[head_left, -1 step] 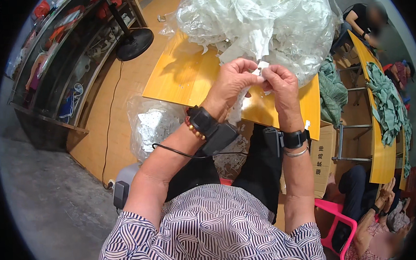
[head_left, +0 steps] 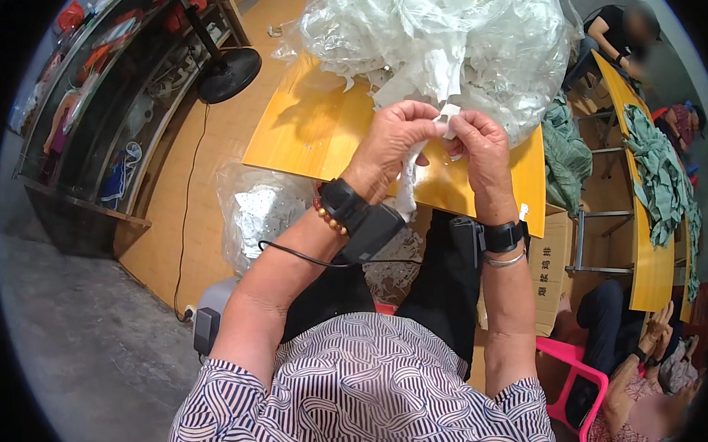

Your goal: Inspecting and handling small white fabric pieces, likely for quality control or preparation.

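Note:
Both hands meet over the near part of a yellow table, pinching a white strip of thin, cloth-like material between them. My left hand has thumb and forefinger closed on it. Pressed close beside it, my right hand grips the strip with bent fingers. A length of the strip hangs below the left fingers, beyond the table's near edge. Just beyond the fingertips, more white material droops from a large clear plastic bag full of white pieces. Part of the strip is hidden behind the fingers.
A clear bag of white scraps lies left below the table. A black round stand base and shelves stand at far left. Green cloths lie on another table at right. Two people sit nearby; a pink chair is at lower right.
The strip has turned slightly between my fingertips, and its hanging end looks narrower and more twisted. My left wrist has tilted a little; the right hand has barely moved.

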Demonstrator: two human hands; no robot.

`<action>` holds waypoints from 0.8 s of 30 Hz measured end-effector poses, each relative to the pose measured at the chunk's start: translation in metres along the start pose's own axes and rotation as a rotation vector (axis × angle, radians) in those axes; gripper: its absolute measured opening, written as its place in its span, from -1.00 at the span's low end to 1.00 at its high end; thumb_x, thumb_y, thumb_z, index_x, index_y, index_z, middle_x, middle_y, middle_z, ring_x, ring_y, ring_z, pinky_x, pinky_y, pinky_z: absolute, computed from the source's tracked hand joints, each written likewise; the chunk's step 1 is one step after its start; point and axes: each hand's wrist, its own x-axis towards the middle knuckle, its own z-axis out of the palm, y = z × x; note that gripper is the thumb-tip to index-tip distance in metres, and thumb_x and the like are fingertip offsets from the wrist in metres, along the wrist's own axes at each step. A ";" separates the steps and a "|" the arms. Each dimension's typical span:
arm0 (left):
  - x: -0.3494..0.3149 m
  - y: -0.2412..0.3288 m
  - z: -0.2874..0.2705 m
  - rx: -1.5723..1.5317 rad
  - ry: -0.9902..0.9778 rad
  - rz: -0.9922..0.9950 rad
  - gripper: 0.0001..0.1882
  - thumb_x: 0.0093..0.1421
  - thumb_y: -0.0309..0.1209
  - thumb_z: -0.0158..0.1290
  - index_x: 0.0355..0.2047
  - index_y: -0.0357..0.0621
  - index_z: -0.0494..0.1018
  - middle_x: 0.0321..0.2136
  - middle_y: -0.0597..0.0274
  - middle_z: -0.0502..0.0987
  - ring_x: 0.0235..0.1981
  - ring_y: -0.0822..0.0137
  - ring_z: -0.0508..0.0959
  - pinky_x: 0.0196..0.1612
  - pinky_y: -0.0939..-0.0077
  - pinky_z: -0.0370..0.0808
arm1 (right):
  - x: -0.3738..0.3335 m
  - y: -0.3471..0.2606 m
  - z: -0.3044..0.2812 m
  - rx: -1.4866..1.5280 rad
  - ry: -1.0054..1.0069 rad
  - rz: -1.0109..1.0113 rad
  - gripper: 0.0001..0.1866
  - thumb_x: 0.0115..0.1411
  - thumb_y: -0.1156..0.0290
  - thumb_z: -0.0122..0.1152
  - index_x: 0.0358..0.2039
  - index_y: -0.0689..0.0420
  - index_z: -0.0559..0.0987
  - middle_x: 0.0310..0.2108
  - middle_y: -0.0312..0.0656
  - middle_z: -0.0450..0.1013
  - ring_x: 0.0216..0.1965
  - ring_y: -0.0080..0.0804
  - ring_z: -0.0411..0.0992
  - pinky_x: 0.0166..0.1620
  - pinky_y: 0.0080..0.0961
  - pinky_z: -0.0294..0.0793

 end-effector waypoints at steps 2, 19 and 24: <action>0.006 -0.004 -0.008 -0.114 -0.034 -0.066 -0.80 0.01 -0.45 0.09 -0.34 -0.25 0.43 -0.50 0.30 0.47 -0.59 0.52 0.46 -0.63 0.68 0.45 | -0.002 0.005 -0.002 0.031 0.006 0.013 -0.90 0.05 0.43 0.13 -0.45 0.19 0.49 -0.60 -0.34 0.42 -0.65 -0.67 0.34 -0.55 -0.76 0.32; 0.013 -0.009 -0.001 -0.015 -0.032 -0.049 -0.86 0.01 -0.44 0.05 -0.42 -0.25 0.42 -0.53 0.31 0.46 -0.57 0.52 0.46 -0.66 0.67 0.42 | 0.016 -0.004 0.012 -0.186 -0.013 -0.073 -0.82 0.06 0.34 0.13 -0.46 0.21 0.53 -0.64 -0.34 0.40 -0.64 -0.64 0.32 -0.57 -0.69 0.28; 0.007 -0.007 -0.008 -0.035 -0.050 0.017 -0.87 -0.01 -0.46 0.05 -0.43 -0.25 0.43 -0.56 0.29 0.46 -0.63 0.50 0.46 -0.64 0.66 0.42 | 0.027 -0.012 0.024 -1.068 0.064 -0.586 -0.85 -0.04 0.35 0.12 -0.60 0.16 0.47 -0.66 -0.11 0.35 -0.61 -0.20 0.35 -0.52 -0.36 0.31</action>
